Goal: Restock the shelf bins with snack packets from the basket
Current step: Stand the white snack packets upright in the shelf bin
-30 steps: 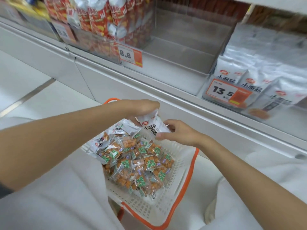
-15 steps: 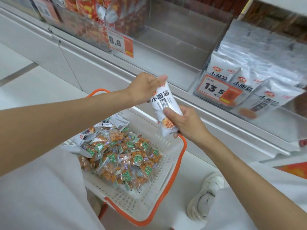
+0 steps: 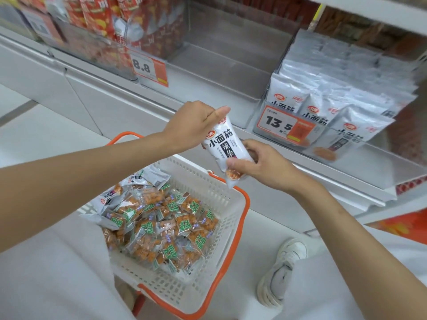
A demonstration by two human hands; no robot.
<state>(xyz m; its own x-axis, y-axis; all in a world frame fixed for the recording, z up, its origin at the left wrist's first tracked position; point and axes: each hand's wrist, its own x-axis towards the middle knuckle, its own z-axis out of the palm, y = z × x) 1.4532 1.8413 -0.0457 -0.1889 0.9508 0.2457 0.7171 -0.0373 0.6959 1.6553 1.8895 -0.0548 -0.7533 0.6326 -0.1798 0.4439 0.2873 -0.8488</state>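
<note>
Shelving (image 3: 111, 88) with clear bins (image 3: 221, 65) lines a white floor (image 3: 41, 139); left hand (image 3: 194, 125) and right hand (image 3: 265, 168) pinch one packet (image 3: 221, 146).

- One white packet (image 3: 223, 148).
- One basket (image 3: 203, 181); roughly two dozen small orange packets (image 3: 161, 227) inside, too jumbled to count surely.
- Two price tags on the shelf's (image 3: 111, 88) front edge: 8.8 tag (image 3: 150, 69), 13.5 tag (image 3: 285, 128).

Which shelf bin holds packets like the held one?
The right bin, behind the 13.5 tag: its silver packets match the held packet; the left bin holds red ones.
</note>
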